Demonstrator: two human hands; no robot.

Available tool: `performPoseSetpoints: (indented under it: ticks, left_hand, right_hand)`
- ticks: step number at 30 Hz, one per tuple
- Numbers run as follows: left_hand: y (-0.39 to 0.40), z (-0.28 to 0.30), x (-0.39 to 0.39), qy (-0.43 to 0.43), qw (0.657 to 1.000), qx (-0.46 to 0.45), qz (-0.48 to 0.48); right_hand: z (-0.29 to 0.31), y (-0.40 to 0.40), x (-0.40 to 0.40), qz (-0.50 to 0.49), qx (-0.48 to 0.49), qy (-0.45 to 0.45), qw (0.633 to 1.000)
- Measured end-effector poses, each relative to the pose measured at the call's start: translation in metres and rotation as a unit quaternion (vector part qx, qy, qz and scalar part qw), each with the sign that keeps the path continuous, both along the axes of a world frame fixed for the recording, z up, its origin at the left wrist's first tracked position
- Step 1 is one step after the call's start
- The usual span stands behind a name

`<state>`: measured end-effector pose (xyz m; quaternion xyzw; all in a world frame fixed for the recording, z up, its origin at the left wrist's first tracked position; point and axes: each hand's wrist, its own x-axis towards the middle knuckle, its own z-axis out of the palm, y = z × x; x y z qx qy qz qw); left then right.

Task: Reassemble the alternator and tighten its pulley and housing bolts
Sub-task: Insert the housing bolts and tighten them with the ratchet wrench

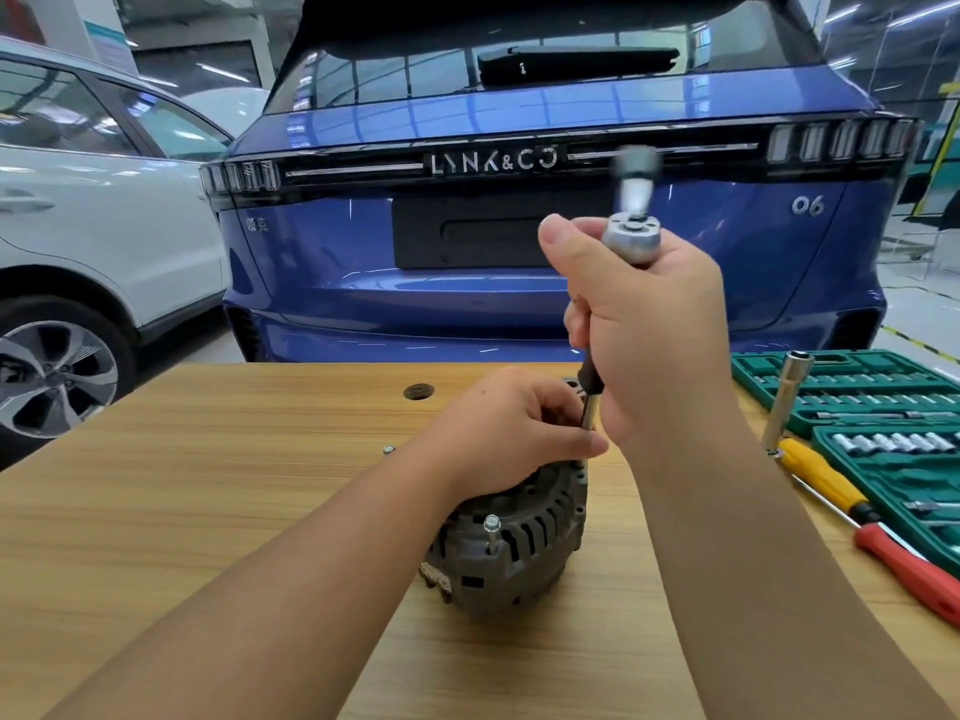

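The alternator [511,543] sits on the wooden counter [208,511], one bolt [491,523] standing up from its housing. The left hand [506,433] pinches the driver's shaft [589,413] just above it. The right hand [644,324], raised, has its grip curled round the ratchet driver [626,236]. Behind, a blue car [519,283] reads "LYNK&CO" and "06".
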<state>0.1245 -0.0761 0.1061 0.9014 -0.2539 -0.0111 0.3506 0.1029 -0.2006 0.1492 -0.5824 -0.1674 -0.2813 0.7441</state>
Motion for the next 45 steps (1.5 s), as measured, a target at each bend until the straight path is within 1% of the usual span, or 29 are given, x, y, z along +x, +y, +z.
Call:
performPoseSetpoints:
  ticks: [2,4,5,7,9,11,13,15,17,18,19,21,23,24,26,27,29,30,31,32,34,35,37,39,41,43,45]
  left_hand:
    - [0.000,0.000,-0.001,0.005,1.000,-0.002,0.004]
    - [0.000,0.000,-0.001,0.006,1.000,-0.012,0.000]
    - [0.000,0.000,-0.001,0.004,1.000,-0.015,-0.002]
    - [0.001,0.001,-0.002,0.000,1.000,-0.020,-0.003]
    - [0.003,0.002,-0.007,-0.008,0.999,-0.033,-0.006]
    - [0.007,0.001,-0.009,-0.010,0.998,-0.069,0.002]
    - [0.009,0.002,-0.011,0.008,0.997,-0.076,0.009]
    - [0.003,0.007,-0.015,0.012,0.999,-0.050,0.000]
    - [-0.001,0.009,-0.014,0.008,1.000,-0.018,-0.013]
    - [-0.002,0.009,-0.013,0.000,1.000,-0.019,-0.014]
    - [-0.002,0.007,-0.013,-0.005,1.000,-0.028,-0.014]
    - [0.001,0.000,-0.007,-0.010,0.999,-0.047,-0.010]
    - [0.001,-0.002,-0.006,-0.002,0.996,-0.088,-0.007]
    - [0.000,-0.001,-0.005,0.006,0.996,-0.085,-0.001]
    - [-0.001,0.001,-0.004,0.004,1.000,-0.014,0.011]
    - [-0.002,0.001,-0.004,0.004,1.000,0.004,0.009]
    - [-0.002,0.004,-0.005,0.007,1.000,0.005,0.005]
    - [-0.002,0.004,-0.004,0.009,1.000,0.000,0.009]
    - [-0.002,0.003,-0.004,0.011,1.000,-0.003,0.008]
    - [-0.001,0.003,-0.004,0.014,1.000,-0.005,0.010]
    - [0.000,0.002,-0.002,0.014,1.000,-0.012,0.014]
    - [0.000,0.002,-0.002,0.012,1.000,-0.017,0.012]
    - [0.000,0.001,-0.003,0.012,1.000,-0.024,0.006]
    - [0.000,0.001,-0.003,0.016,0.999,-0.027,0.006]
    - [0.000,0.002,-0.003,0.017,1.000,-0.022,0.012]
    - [0.000,0.001,-0.002,0.019,1.000,-0.014,0.014]
    - [0.001,0.001,-0.001,0.019,1.000,-0.013,0.020]
  right_hand:
    - [0.000,-0.002,-0.001,0.079,0.005,0.001,0.997]
    - [-0.001,-0.001,-0.001,0.170,-0.006,-0.040,0.985]
    - [-0.003,-0.001,-0.001,0.184,-0.019,-0.071,0.980]
    - [-0.005,0.003,0.001,0.145,-0.051,-0.125,0.980]
    - [-0.007,0.008,0.002,0.109,-0.061,-0.149,0.981]
    - [-0.008,0.012,0.003,0.120,-0.051,-0.159,0.979]
    - [-0.007,0.011,0.004,0.150,-0.025,-0.144,0.978]
    - [-0.005,0.005,0.006,0.205,0.020,-0.089,0.975]
    - [-0.003,-0.001,0.006,0.280,0.054,-0.043,0.958]
    - [-0.002,-0.002,0.006,0.303,0.058,-0.033,0.951]
    - [0.000,-0.002,0.006,0.304,0.055,-0.023,0.951]
    - [0.002,0.000,0.006,0.270,0.047,0.004,0.962]
    - [0.000,0.002,0.005,0.238,0.046,0.002,0.970]
    - [0.000,0.002,0.003,0.214,0.045,-0.006,0.976]
    - [-0.001,0.003,0.000,0.125,0.034,-0.019,0.991]
    - [-0.001,0.004,-0.001,0.069,0.024,-0.021,0.997]
    - [-0.001,0.004,0.000,-0.009,0.012,-0.013,1.000]
    - [-0.001,0.003,0.000,-0.012,0.014,-0.003,1.000]
    - [-0.002,0.001,0.001,0.013,0.019,0.001,1.000]
    - [-0.001,0.000,0.000,0.059,0.024,0.003,0.998]
    - [-0.002,-0.001,0.000,0.145,0.016,-0.027,0.989]
    - [-0.003,0.000,0.002,0.157,0.004,-0.055,0.986]
    - [-0.004,0.003,0.002,0.132,-0.024,-0.109,0.985]
    - [-0.006,0.005,0.002,0.105,-0.051,-0.125,0.985]
    - [-0.007,0.005,0.001,0.107,-0.056,-0.125,0.985]
    - [-0.005,0.003,0.001,0.126,-0.031,-0.108,0.986]
    - [0.002,0.000,0.002,0.187,-0.003,-0.062,0.980]
